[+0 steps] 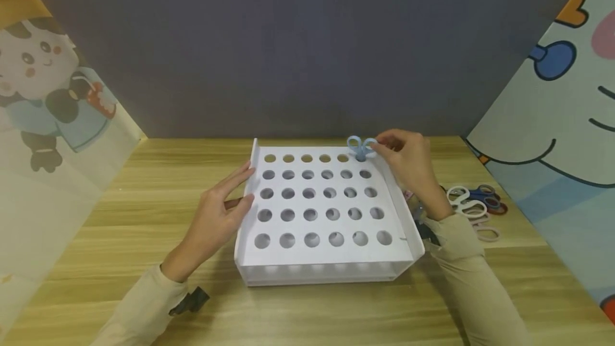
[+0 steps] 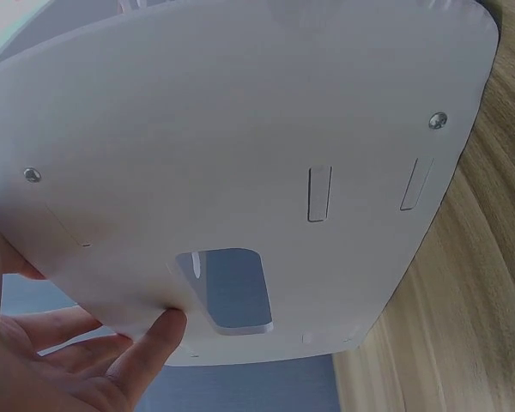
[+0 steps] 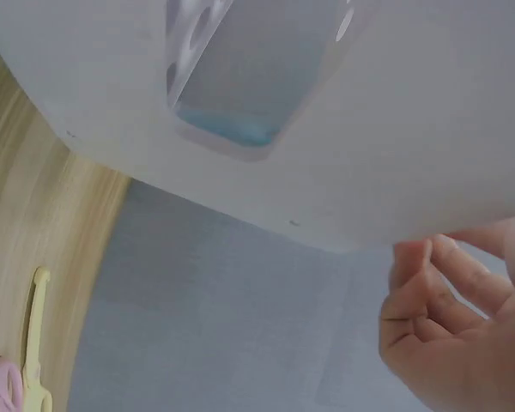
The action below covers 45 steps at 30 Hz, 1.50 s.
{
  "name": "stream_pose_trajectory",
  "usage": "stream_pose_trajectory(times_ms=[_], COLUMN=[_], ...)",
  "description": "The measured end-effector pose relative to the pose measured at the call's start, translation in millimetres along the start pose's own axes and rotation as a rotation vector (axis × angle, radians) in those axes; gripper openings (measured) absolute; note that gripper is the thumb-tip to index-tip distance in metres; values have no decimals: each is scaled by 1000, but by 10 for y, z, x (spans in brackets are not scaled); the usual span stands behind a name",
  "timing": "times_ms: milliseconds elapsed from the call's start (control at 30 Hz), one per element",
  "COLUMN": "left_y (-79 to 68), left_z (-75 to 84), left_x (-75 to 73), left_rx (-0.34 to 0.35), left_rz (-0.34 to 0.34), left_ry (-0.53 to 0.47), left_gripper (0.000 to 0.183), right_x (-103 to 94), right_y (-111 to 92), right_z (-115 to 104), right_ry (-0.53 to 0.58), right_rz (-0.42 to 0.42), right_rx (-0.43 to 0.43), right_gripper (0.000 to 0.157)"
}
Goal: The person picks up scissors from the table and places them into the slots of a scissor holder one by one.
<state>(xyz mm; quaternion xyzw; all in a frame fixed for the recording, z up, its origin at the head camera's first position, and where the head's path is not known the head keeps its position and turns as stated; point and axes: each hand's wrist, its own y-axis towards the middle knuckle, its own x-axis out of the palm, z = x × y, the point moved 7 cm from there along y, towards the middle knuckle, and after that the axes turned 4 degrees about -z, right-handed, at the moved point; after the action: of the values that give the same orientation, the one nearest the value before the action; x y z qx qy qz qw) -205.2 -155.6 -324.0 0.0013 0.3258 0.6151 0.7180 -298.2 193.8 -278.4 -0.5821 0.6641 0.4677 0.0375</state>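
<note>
A white storage rack (image 1: 298,254) with rows of round holes stands on the table, raised panels along both sides. At its far right hole is a pair of light-blue scissors (image 1: 360,148), handles up and blades hidden below the top board. My right hand (image 1: 407,156) pinches one handle loop between thumb and fingertips. On the rack's left panel, my left hand (image 1: 218,217) holds the upper edge. The left wrist view shows its fingers (image 2: 154,343) at that edge and on the outer face, beside a cutout. In the right wrist view, the scissors are hidden by the panel.
On the table right of the rack lie several loose scissors, among them a white pair (image 1: 473,210), a dark blue pair (image 1: 480,193) and a pink pair (image 1: 488,234). Yellow scissors (image 3: 34,352) show in the right wrist view. A grey wall (image 1: 307,57) rises behind the table.
</note>
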Motion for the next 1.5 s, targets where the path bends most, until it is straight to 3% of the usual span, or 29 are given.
stream_pose_trajectory(times_ms=[133, 400, 633, 900, 1033, 1267, 1500], left_y=[9, 13, 10, 6, 2, -15, 9], left_z=[13, 16, 9, -21, -44, -55, -43], left_x=[11, 5, -8, -5, 12, 4, 10], left_rx=[-1, 10, 4, -7, -3, 4, 11], left_rz=[-5, 6, 6, 9, 9, 19, 12], left_ry=[3, 14, 13, 4, -1, -5, 6], left_gripper=[48, 48, 48, 48, 48, 49, 48], right_x=[-36, 36, -17, -212, -301, -336, -339], right_y=[-14, -16, -3, -38, -121, -217, -270], right_z=[48, 97, 124, 178, 213, 342, 564], right_ry=[14, -102, -82, -62, -99, -170, -219], right_rz=[29, -102, -202, -196, -197, -264, -266], right_rx=[27, 84, 97, 46, 65, 84, 112], right_gripper=[13, 17, 21, 22, 24, 26, 25])
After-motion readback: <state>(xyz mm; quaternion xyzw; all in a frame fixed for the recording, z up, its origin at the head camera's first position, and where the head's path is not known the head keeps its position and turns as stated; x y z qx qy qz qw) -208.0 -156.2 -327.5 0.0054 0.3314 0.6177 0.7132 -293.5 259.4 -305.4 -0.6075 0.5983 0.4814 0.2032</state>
